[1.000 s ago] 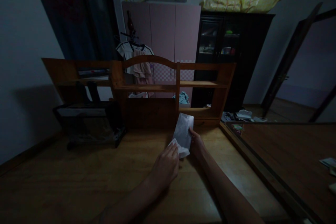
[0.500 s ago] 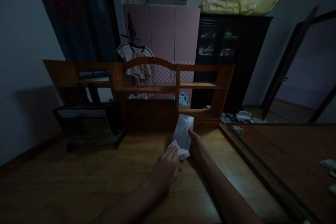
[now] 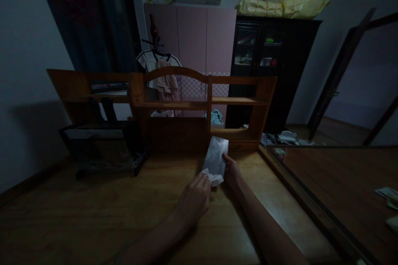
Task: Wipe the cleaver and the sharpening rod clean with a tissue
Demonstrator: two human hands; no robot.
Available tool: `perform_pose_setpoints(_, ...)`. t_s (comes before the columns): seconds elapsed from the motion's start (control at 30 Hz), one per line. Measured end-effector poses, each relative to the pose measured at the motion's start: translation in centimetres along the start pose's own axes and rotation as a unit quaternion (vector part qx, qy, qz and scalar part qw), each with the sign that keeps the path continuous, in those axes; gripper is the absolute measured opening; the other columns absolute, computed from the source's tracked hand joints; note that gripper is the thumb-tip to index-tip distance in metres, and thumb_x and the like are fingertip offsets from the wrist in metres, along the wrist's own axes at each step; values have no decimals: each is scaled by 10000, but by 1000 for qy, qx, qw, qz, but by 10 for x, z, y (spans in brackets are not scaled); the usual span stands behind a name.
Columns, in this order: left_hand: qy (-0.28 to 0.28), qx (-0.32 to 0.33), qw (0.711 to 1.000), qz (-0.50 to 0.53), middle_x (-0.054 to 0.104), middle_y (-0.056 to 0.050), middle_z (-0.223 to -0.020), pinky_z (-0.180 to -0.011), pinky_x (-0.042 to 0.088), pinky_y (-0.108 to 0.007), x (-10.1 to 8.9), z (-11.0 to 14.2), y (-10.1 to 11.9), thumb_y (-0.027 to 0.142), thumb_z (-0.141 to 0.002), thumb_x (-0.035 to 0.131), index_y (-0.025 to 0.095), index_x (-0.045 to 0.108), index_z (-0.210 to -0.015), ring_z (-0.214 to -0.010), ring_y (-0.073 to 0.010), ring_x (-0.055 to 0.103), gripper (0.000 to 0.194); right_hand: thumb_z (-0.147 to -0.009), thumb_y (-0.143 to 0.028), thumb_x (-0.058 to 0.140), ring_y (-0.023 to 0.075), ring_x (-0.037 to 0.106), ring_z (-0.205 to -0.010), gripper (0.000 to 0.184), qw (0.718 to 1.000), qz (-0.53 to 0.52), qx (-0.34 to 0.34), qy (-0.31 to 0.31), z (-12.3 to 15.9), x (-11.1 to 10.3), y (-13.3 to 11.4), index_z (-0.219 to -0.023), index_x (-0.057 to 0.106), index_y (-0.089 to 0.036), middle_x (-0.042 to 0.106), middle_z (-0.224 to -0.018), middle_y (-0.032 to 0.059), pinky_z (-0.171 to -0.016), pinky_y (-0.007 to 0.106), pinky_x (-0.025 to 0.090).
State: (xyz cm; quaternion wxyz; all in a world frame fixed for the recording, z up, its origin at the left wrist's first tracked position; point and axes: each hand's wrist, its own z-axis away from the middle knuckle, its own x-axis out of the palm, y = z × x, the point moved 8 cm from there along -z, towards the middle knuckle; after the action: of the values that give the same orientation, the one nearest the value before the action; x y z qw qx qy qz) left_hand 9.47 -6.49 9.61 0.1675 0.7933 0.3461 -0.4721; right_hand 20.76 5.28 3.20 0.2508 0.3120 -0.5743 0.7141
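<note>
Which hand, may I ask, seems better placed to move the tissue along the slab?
Probably the left hand: it holds the white tissue at the grey slab, whose side the right hand holds.

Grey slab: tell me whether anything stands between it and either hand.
A white tissue lies between the left hand and the lower end of the grey slab. Nothing visible stands between the right hand and the slab, which it grips by the right edge.
</note>
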Motion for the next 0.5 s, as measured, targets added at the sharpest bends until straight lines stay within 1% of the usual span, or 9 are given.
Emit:
perform_pose_setpoints(0.1, -2, -6, 1000, 7, 540, -160, -1296, -1056, 386, -396, 2, 4, -3, 45, -826, 386, 73, 495, -1229, -1245, -235, 464, 419, -868, -358, 475, 203, 662, -567, 275, 1000, 4, 2, 2, 0, 0, 1, -873, 653, -149, 679, -576, 33, -650, 335, 531)
perform_pose_setpoints(0.2, -12, -3, 1000, 11, 489, -170, -1348, -1066, 377, -399, 9, 12, -3, 16, -790, 385, 61, 449, -1279, -1294, -240, 397, 496, -860, -355, 480, 208, 670, -583, 273, 1000, 3, 1, 4, 0, 0, 3, -898, 649, -143, 691, -605, 45, -641, 337, 536)
perform_pose_setpoints(0.3, -21, 4, 1000, 8, 382, -178, -1425, -1077, 364, -405, 14, 22, -3, -9, -749, 379, 49, 387, -1332, -1345, -243, 296, 586, -855, -346, 488, 206, 665, -567, 258, 1000, 3, -4, 15, 0, -1, 3, -883, 647, -145, 681, -581, 42, -615, 329, 536)
perform_pose_setpoints(0.37, -31, 6, 999, 10, 306, -161, -1468, -1084, 353, -411, 18, 31, -2, -31, -712, 372, 65, 335, -1370, -1367, -236, 232, 666, -851, -332, 499, 199, 655, -546, 236, 1000, 2, -11, 25, 0, -2, 1, -862, 647, -149, 668, -554, 36, -594, 316, 533)
perform_pose_setpoints(0.5, -54, 5, 998, 21, 222, -122, -1505, -1097, 335, -405, 22, 49, -1, -64, -626, 363, 102, 254, -1421, -1382, -220, 168, 819, -838, -310, 526, 186, 637, -503, 197, 999, 2, -17, 33, 0, -3, 0, -839, 644, -153, 651, -520, 25, -550, 297, 525)
